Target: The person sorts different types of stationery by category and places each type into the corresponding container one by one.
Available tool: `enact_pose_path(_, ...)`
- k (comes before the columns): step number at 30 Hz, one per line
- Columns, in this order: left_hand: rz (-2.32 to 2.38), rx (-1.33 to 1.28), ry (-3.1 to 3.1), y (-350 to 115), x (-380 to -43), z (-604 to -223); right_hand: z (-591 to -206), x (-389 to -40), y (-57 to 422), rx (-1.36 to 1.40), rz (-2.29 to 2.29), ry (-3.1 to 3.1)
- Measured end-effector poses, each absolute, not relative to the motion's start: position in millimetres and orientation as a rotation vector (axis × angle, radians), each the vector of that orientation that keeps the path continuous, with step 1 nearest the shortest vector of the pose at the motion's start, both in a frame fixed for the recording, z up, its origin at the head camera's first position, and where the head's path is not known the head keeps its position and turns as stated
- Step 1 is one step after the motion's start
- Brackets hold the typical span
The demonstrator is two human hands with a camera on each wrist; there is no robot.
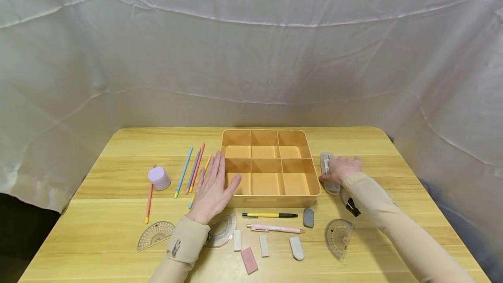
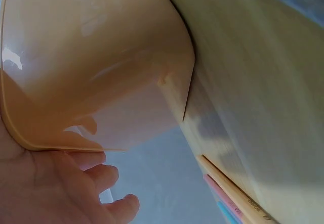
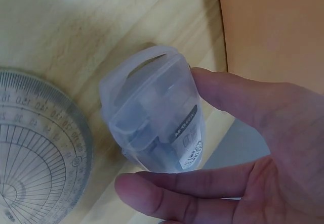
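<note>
An orange divided organizer box stands mid-table. My left hand lies along its left wall, fingers nearly straight and thumb spread over the rim. In the left wrist view, the fingers touch the outside of the box. Right of the box, my right hand holds a translucent plastic case. The right wrist view shows my thumb on one side of the labelled case and my fingers along the other. A clear protractor lies beside it.
Several coloured pencils and a lilac round container lie left of the box. In front are a yellow-black pen, a pink pen, a pink eraser, other erasers and protractors. Pale fabric surrounds the table.
</note>
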State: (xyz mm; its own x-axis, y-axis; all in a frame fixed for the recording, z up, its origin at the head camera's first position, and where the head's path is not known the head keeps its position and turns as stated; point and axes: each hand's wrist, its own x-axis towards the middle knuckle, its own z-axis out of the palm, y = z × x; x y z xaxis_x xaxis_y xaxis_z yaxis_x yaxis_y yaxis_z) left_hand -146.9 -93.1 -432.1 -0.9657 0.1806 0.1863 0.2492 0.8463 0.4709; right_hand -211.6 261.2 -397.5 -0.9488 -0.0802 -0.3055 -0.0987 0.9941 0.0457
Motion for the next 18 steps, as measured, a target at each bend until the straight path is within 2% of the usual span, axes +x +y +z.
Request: enact_pose_path(18, -0.719, -0.336, -2.884, -92, -152, -433, -390, -223, 271, -0.087, -0.081, 2.881)
